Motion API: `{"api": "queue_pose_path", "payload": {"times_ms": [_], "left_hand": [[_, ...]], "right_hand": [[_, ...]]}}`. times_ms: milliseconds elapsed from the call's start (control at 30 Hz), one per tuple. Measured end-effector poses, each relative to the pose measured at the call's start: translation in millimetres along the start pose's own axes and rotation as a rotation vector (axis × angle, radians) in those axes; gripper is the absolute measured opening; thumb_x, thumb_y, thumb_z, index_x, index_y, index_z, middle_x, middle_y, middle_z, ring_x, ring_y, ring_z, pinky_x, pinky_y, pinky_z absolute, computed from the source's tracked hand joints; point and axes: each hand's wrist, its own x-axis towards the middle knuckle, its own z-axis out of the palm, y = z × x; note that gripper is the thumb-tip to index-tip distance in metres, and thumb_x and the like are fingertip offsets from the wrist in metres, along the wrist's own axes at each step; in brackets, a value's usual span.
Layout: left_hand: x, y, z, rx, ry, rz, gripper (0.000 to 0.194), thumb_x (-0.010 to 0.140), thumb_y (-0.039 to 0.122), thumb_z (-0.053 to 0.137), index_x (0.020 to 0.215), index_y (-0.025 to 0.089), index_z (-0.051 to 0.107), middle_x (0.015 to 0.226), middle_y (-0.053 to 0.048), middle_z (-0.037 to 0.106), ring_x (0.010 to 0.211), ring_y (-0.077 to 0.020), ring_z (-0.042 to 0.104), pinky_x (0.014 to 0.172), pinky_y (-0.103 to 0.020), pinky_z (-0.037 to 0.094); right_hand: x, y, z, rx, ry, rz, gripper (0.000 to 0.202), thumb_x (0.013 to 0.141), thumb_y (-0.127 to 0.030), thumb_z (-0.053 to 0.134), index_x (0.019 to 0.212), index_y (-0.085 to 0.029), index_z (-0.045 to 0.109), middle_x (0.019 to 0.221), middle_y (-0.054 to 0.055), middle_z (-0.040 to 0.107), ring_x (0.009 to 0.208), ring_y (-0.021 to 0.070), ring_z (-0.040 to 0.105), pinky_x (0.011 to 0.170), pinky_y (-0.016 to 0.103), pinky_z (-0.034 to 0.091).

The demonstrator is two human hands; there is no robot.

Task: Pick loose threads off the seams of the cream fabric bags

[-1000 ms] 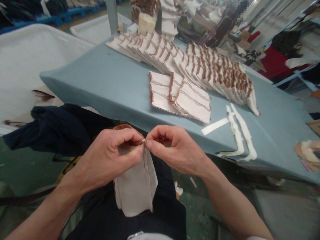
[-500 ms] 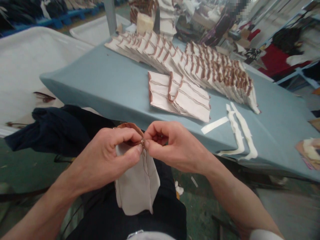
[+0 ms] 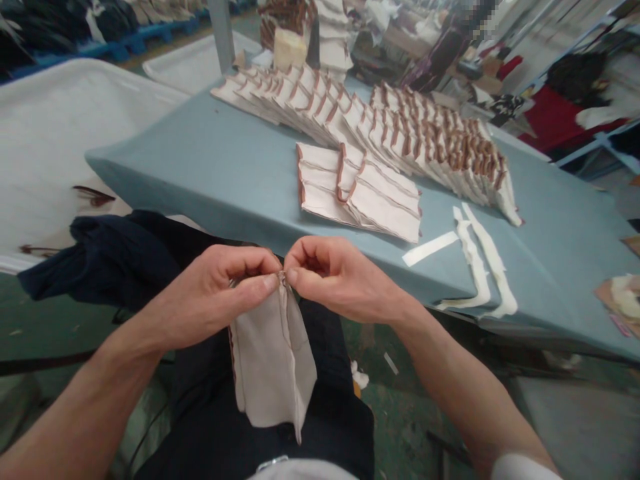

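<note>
A cream sewn leather piece (image 3: 265, 367) with raised seams and a brown edge hangs in front of my lap. Pinched between thumb and fingers of my left hand (image 3: 225, 287) is its top edge, close to a seam. My right hand (image 3: 330, 273) grips the same edge just beside it, so the fingertips of both hands nearly meet. What lies right under the fingertips is hidden. Beyond my hands, a few similar leather pieces (image 3: 383, 200) with brown edges lie overlapping on the blue-covered table (image 3: 200, 167).
Long overlapping rows of like pieces (image 3: 350, 120) run along the table's far side. White strips (image 3: 473, 260) lie near its front edge at right. A white bin (image 3: 75, 127) stands at left, with dark blue cloth (image 3: 105, 257) below it.
Both hands have risen slightly, still holding the piece's top edge. The piece has turned a little, its lower corner now hangs lower, and the brown opening at its top no longer shows.
</note>
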Motion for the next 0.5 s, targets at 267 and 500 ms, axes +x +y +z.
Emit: {"api": "queue_pose_path", "payload": {"times_ms": [267,500], "left_hand": [[-4.0,-5.9,-8.0,-0.100,0.049,-0.024,0.029,0.096,0.038,0.056,0.081,0.017,0.068,0.069,0.005,0.055,0.065,-0.0115,0.046,0.060,-0.021,0.040],[-6.3,-3.3,-11.6,-0.004,0.076,0.093,0.030,0.098,0.037,0.058,0.082,0.018,0.076,0.074,0.003,0.069,0.068,-0.0137,0.059,0.062,-0.021,0.047]], "right_hand": [[15.0,1.0,-4.8,-0.071,0.051,-0.311,0.018,0.091,-0.033,0.076,0.092,-0.019,0.065,0.086,-0.001,0.066,0.077,0.0120,0.059,0.073,0.026,0.051],[16.6,7.1,-12.2,-0.360,-0.009,-0.425,0.024,0.089,-0.034,0.070,0.107,-0.019,0.066,0.102,0.004,0.071,0.093,0.0178,0.064,0.087,0.031,0.051]]}}
